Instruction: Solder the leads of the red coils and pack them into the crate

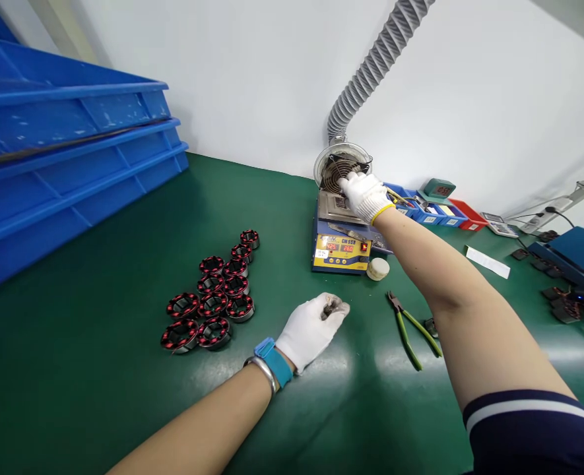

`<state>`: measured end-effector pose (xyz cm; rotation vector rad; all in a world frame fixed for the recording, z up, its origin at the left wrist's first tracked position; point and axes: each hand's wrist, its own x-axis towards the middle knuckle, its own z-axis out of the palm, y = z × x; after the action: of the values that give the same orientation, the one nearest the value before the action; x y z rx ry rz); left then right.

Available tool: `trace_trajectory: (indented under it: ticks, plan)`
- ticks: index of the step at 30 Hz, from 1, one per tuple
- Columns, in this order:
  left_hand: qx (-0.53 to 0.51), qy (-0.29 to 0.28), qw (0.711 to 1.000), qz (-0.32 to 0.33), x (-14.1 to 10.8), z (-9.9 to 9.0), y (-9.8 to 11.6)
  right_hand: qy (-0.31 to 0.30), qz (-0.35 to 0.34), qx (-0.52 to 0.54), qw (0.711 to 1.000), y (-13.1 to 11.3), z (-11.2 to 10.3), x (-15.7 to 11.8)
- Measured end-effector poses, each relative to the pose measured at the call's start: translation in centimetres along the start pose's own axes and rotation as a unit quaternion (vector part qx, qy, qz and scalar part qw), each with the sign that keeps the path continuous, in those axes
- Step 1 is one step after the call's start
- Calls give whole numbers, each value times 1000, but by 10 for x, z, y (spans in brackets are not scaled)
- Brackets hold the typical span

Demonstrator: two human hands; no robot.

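My left hand (314, 330), in a white glove with darkened fingertips, is above the green table, its fingers curled round something small and dark that I cannot make out. My right hand (363, 192), also gloved, reaches over the yellow and blue heating unit (341, 253), close to the round fan guard (336, 173); its fingertips are largely hidden. Several black rings with red windings (214, 304) stand grouped left of my left hand. Green-handled cutters (413, 326) lie open below my right forearm. A small round whitish tin (377, 268) sits beside the unit.
Stacked blue crates (74, 158) fill the left side. A grey ribbed hose (371, 76) rises behind the unit. Small blue bins (427, 214), a red bin (468, 216), a clock (439, 189) and a paper strip (488, 262) are at the right.
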<state>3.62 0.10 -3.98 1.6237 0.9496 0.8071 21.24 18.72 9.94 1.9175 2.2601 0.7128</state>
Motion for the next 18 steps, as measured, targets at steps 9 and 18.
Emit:
trace_trajectory:
  ticks: [9,18]
  plan:
    - [3,7,1000,4,-1,-1,1,44,61,78,994,9,-29,-10]
    - [-56,122,991,-5,6,1,-6,39,90,396,913,-27,-46,-79]
